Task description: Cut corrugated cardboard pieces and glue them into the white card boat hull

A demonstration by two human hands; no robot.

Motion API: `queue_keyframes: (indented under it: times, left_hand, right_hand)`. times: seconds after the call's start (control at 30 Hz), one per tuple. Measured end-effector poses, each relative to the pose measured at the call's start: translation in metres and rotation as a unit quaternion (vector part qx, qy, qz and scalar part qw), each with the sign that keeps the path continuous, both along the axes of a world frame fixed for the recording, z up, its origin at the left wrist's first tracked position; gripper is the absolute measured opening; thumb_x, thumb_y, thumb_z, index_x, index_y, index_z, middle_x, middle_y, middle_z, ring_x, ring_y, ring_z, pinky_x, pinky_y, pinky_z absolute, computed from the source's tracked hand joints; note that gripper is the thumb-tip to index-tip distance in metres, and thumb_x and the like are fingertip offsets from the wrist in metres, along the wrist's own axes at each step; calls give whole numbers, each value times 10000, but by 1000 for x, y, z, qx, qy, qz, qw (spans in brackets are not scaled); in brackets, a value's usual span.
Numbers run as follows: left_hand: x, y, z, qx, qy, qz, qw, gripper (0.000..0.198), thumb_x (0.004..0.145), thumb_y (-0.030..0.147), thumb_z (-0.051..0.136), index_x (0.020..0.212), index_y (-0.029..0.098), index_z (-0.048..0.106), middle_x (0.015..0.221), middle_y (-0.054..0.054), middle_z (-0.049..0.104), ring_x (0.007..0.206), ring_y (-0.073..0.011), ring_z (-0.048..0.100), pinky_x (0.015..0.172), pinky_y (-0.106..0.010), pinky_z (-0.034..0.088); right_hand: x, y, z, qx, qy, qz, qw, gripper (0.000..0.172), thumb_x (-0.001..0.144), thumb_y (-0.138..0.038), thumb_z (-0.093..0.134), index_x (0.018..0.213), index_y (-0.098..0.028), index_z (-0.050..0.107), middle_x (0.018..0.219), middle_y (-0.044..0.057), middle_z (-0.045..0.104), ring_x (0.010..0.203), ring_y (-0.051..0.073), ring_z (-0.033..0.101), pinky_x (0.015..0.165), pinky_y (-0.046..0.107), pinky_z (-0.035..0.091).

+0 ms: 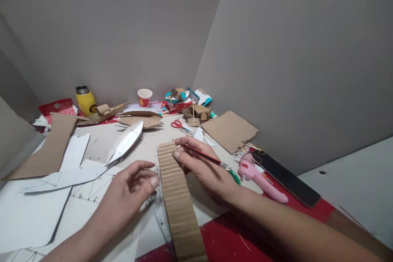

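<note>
A long strip of corrugated cardboard point(176, 192) runs from the middle of the table toward me, its ridged side facing up. My right hand point(208, 168) grips the strip's far right edge, thumb on top. A slim red-and-black pencil point(201, 154) lies across the same hand, held along the fingers. Green and silver show at the pencil's rear; whether they belong to it or to a bangle I cannot tell. Left of the strip, my left hand point(133, 186) hovers with fingers loosely curled and nothing in them. A clear plastic ruler-like piece point(161, 221) lies partly under the strip.
White paper cutouts point(73, 155) and cardboard point(52, 147) cover the left side. At the back stand a yellow bottle point(86, 101) and a paper cup point(145, 98). Red scissors point(177, 124), a cardboard sheet point(231, 131), a pink glue gun point(260, 180) and a black phone-like slab point(288, 180) lie rightward.
</note>
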State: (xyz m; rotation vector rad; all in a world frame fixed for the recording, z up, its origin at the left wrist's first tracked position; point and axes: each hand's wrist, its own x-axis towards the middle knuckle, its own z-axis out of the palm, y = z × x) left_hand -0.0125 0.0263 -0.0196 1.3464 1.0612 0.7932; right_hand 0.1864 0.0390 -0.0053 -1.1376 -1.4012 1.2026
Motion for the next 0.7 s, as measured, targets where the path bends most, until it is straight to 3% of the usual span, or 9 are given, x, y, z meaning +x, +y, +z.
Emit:
queue_keyframes:
  times: [0.1, 0.23, 0.3, 0.37, 0.47, 0.57, 0.63, 0.7]
  left_hand:
    - [8, -10, 2, -89, -133, -74, 984, 388, 809, 437, 638, 1107, 190, 598, 787, -34, 696, 643, -146, 603, 658, -279, 470]
    - [9, -14, 4, -80, -139, -50, 986, 414, 777, 436, 678, 1070, 146, 650, 631, -1, 637, 483, -89, 475, 497, -213, 383]
    - [5, -11, 5, -62, -134, -29, 989, 412, 780, 448, 670, 1050, 137, 658, 630, -1, 627, 475, -85, 466, 491, -215, 391]
    - [1, -7, 4, -44, -132, -22, 990, 402, 795, 451, 652, 1046, 136, 660, 649, -6, 628, 486, -88, 477, 497, -218, 403]
    - [-2, -3, 1, -34, -131, -19, 991, 409, 800, 444, 647, 1066, 134, 655, 685, -18, 642, 510, -98, 497, 501, -224, 413]
    - [-3, -2, -2, -38, -132, -21, 990, 412, 799, 432, 652, 1083, 134, 651, 709, -26, 659, 505, -93, 491, 494, -223, 405]
    - [-4, -2, -2, -46, -135, -23, 989, 404, 800, 420, 655, 1094, 143, 650, 723, -25, 665, 500, -89, 484, 490, -222, 404]
    - [-5, -2, -2, -48, -136, -18, 989, 379, 801, 408, 656, 1078, 149, 660, 700, -13, 654, 495, -87, 481, 485, -220, 411]
  right_hand:
    - [-10, -7, 6, -2, 24, 42, 999, 223, 848, -323, 605, 1015, -203, 518, 717, -36, 560, 592, 105, 522, 562, 229, 440]
    - [-5, -2, 2, 95, -84, 48, 991, 235, 886, -304, 552, 1093, -197, 514, 925, 48, 635, 812, 161, 616, 726, 299, 508]
    - [6, 7, -7, 163, -209, 16, 964, 231, 888, -242, 523, 1114, -191, 524, 980, 82, 659, 909, 190, 624, 836, 362, 499]
    - [17, 15, -19, 199, -348, 39, 915, 289, 896, -186, 463, 1181, -180, 513, 1045, 113, 663, 953, 209, 624, 856, 395, 495]
    - [25, 21, -33, 224, -407, 85, 881, 419, 829, -130, 507, 1246, -165, 534, 1144, 148, 639, 1062, 261, 578, 930, 445, 449]
    - [28, 17, -35, 248, -465, 127, 840, 582, 803, -70, 465, 1377, -161, 428, 1293, 150, 563, 1178, 262, 506, 1003, 439, 398]
    - [35, 11, -30, 243, -511, 115, 816, 578, 821, -72, 430, 1395, -124, 391, 1305, 169, 547, 1184, 262, 500, 997, 427, 404]
    - [50, 1, -26, 211, -554, 81, 801, 461, 848, -118, 429, 1307, -96, 475, 1196, 191, 597, 1095, 278, 549, 927, 417, 447]
